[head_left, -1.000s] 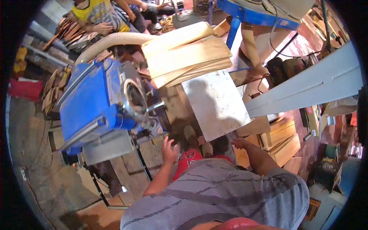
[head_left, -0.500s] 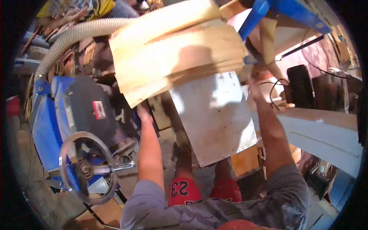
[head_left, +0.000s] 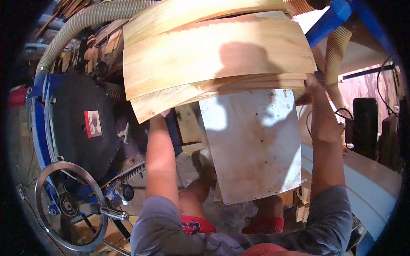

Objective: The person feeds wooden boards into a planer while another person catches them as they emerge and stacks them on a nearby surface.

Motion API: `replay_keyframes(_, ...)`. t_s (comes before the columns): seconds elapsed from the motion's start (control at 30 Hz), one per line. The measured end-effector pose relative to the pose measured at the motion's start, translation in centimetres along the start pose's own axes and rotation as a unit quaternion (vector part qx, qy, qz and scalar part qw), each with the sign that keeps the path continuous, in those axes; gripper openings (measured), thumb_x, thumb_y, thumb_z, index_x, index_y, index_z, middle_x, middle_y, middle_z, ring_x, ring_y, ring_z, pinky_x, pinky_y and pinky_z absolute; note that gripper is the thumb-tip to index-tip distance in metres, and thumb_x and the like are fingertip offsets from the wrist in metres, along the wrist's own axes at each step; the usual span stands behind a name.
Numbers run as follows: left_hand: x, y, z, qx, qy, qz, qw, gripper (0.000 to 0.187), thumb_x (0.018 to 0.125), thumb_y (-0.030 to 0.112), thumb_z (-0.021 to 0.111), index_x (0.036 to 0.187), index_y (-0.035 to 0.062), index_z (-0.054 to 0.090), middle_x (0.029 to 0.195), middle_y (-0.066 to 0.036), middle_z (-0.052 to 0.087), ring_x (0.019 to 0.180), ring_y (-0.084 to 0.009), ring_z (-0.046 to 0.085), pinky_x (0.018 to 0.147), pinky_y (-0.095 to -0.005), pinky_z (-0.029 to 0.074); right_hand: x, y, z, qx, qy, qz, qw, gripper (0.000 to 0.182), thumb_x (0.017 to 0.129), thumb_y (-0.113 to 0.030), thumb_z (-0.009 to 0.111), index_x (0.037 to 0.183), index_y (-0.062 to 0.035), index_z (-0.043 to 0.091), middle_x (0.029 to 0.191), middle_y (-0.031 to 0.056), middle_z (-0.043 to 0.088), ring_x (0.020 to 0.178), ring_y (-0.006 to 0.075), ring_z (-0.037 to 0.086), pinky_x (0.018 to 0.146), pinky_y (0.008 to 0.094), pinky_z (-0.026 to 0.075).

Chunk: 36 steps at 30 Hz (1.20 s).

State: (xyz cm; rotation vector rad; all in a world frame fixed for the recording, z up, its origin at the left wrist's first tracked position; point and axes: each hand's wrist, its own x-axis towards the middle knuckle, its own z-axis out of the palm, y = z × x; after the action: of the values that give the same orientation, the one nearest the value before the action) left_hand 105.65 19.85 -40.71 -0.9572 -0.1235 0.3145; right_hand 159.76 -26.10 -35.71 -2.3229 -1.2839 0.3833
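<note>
Several thin, pale wooden boards lie in an uneven, overlapping stack across the upper middle of the head view. My left hand is at the near left edge of the stack, gripping from underneath, with most of its fingers hidden by the wood. At the right end, my right hand is closed around the boards' edge. Below the stack, a light metal sheet with small holes along its edges slopes toward my legs, and the boards cover its far end. The shadow of a head falls over boards and sheet.
On the left stands a blue and black machine with a chrome handwheel jutting toward me. A ribbed hose arches behind it. A white beam and a blue frame are on the right. Wood scraps are piled behind.
The stack shows larger and farther right, with both hands still at its ends. The view has shifted, so the machine and handwheel sit farther left.
</note>
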Motion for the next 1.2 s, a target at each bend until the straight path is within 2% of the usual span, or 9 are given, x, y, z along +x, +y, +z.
replay_keyframes(0.07,1.1,-0.4,-1.4,0.368,0.066,0.147,0.916,0.061,0.098,0.05,0.026,0.145,0.0117,0.032,0.151,-0.008,0.032,0.137,-0.0277,0.031,0.113,-0.0443,0.027,0.2,-0.4,0.9,0.427,-0.003,0.058,0.902,0.044,0.093,-0.022,0.05,0.129,0.0037,0.048,0.127,0.0141,0.056,0.114,0.0197,0.051,0.096,0.0344,0.042)
replay_keyframes(0.1,1.4,-0.9,-1.6,0.674,0.123,0.268,0.677,0.06,0.098,0.05,0.026,0.145,0.0119,0.032,0.15,-0.009,0.033,0.137,-0.0277,0.032,0.113,-0.0442,0.028,0.3,-0.7,0.8,0.428,-0.004,0.057,0.902,0.044,0.093,-0.022,0.05,0.129,0.0037,0.048,0.127,0.0141,0.056,0.114,0.0197,0.051,0.096,0.0344,0.042)
replay_keyframes(0.13,1.2,-0.4,-1.6,0.674,0.122,0.271,0.677,0.06,0.098,0.05,0.026,0.145,0.0119,0.032,0.15,-0.009,0.033,0.137,-0.0277,0.032,0.113,-0.0442,0.028,0.5,-0.8,0.5,0.351,-0.004,0.079,0.933,0.044,0.092,-0.023,0.051,0.128,0.0024,0.049,0.124,0.0139,0.057,0.111,0.02,0.053,0.094,0.0341,0.043)
replay_keyframes(0.2,0.9,0.4,-1.8,0.945,0.03,0.209,0.25,0.052,0.094,0.045,0.04,0.138,0.02,0.045,0.147,-0.008,0.039,0.135,-0.0309,0.034,0.113,-0.0448,0.026,0.7,-1.2,0.3,0.272,-0.004,0.097,0.957,0.044,0.092,-0.024,0.053,0.128,0.001,0.051,0.122,0.0136,0.059,0.109,0.0203,0.056,0.092,0.0339,0.045)
replay_keyframes(0.27,0.9,-0.8,-1.6,0.947,0.03,0.203,0.249,0.051,0.094,0.045,0.039,0.138,0.0194,0.045,0.147,-0.008,0.039,0.135,-0.0308,0.035,0.113,-0.0447,0.026,0.5,-2.3,1.2,0.521,0.096,0.263,0.806,0.045,0.091,-0.028,0.055,0.127,-0.0018,0.053,0.116,0.0115,0.062,0.102,0.0194,0.06,0.087,0.0327,0.048)
replay_keyframes(0.4,-0.4,-3.8,-2.0,0.95,0.042,0.188,0.247,0.05,0.096,0.044,0.037,0.138,0.0169,0.045,0.147,-0.007,0.039,0.134,-0.0302,0.037,0.113,-0.0442,0.027,0.0,0.9,1.5,0.474,0.029,0.254,0.843,0.046,0.09,-0.03,0.057,0.127,-0.0037,0.053,0.114,0.01,0.063,0.1,0.0188,0.062,0.085,0.0319,0.049)
replay_keyframes(0.43,-1.2,-2.5,-2.9,0.976,0.076,0.201,0.022,0.051,0.098,0.041,0.037,0.139,0.0108,0.044,0.148,-0.008,0.038,0.132,-0.026,0.04,0.112,-0.0429,0.029,-0.6,0.1,1.1,0.477,0.057,0.248,0.841,0.045,0.09,-0.03,0.057,0.127,-0.0037,0.053,0.114,0.0101,0.063,0.102,0.0196,0.061,0.086,0.0334,0.049)
replay_keyframes(0.73,-13.5,-8.4,-10.2,0.782,0.337,0.366,0.377,0.053,0.098,0.043,0.038,0.138,0.0098,0.044,0.146,-0.009,0.039,0.131,-0.0259,0.041,0.111,-0.0427,0.031,-12.4,6.4,3.3,0.515,0.09,0.304,0.796,0.07,0.086,-0.046,0.063,0.14,-0.0096,0.038,0.145,0.0087,0.04,0.135,0.0225,0.034,0.107,0.0398,0.032)
replay_keyframes(1.2,-24.5,-13.5,-16.5,0.676,0.453,0.389,0.431,0.055,0.097,0.045,0.039,0.138,0.0081,0.044,0.144,-0.011,0.041,0.129,-0.0257,0.043,0.11,-0.0426,0.033,-25.4,4.2,3.0,0.522,0.107,0.37,0.761,0.07,0.087,-0.049,0.061,0.141,-0.0101,0.037,0.146,0.0081,0.039,0.135,0.0225,0.034,0.107,0.0405,0.031)
